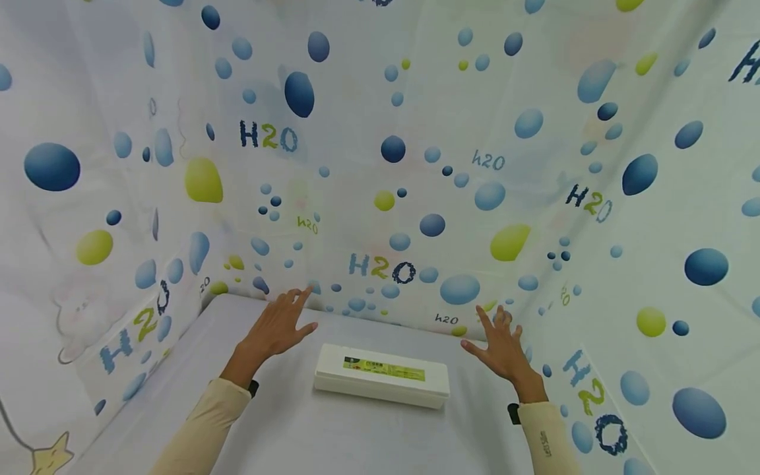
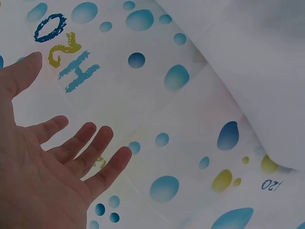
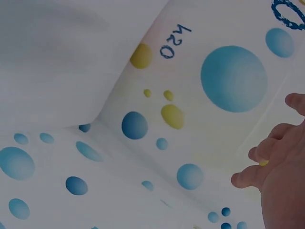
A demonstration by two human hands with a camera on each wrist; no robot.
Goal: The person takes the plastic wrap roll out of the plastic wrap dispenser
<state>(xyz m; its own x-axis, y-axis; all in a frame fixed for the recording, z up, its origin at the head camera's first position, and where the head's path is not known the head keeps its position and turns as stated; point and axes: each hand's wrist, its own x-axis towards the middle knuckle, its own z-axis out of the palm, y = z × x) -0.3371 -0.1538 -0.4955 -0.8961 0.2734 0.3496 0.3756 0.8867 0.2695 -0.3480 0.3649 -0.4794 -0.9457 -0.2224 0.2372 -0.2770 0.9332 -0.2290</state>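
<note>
A long white box [image 1: 380, 389] with a yellow-green label on its lid lies closed on the white table [image 1: 285, 435]. My left hand [image 1: 279, 326] hovers to the left of the box with its fingers spread and holds nothing. On the other side my right hand [image 1: 501, 343] is raised beyond the box's right end, fingers apart and empty. The left wrist view shows the left palm and fingers [image 2: 97, 148] loosely extended. Only part of the right hand [image 3: 286, 176] appears at the edge of the right wrist view.
A white curtain [image 1: 350, 112] printed with blue and green drops and H2O lettering encloses the table at the back and both sides. A yellow star print [image 1: 52, 455] shows at the lower left. Dark bands sit on both wrists.
</note>
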